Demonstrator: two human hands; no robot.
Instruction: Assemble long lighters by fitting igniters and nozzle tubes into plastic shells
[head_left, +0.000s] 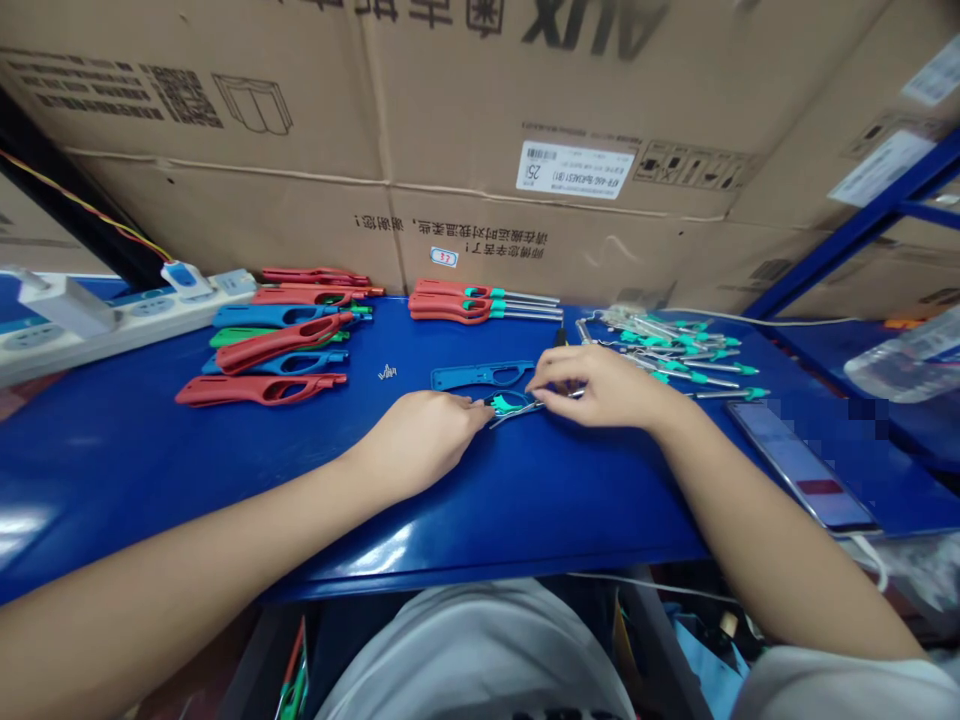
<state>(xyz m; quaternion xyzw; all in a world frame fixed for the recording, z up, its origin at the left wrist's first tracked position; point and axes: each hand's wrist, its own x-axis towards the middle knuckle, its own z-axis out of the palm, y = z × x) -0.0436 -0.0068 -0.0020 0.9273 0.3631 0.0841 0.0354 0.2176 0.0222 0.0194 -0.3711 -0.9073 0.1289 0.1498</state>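
My left hand (431, 435) is closed, fingertips pinched at the near end of a long-nose lighter insert with a teal trigger (510, 403) and a thin metal rod. My right hand (604, 385) pinches the insert's other end, thumb and forefinger together; its exact grip is partly hidden by the fingers. A bit of blue casing shows beneath the insert. Just behind it lies a blue half shell (480, 376) of a lighter handle, inner side up. Close to my right hand is a pile of similar teal-and-metal lighter inserts (675, 345).
Red, blue and green lighter handle shells (262, 390) lie stacked on the left. Small screws (387, 372) sit near the middle. Red lighters with metal tubes (480, 302) rest against a cardboard box (450, 150). A power strip (150, 308) is at left, a phone (802, 465) at right.
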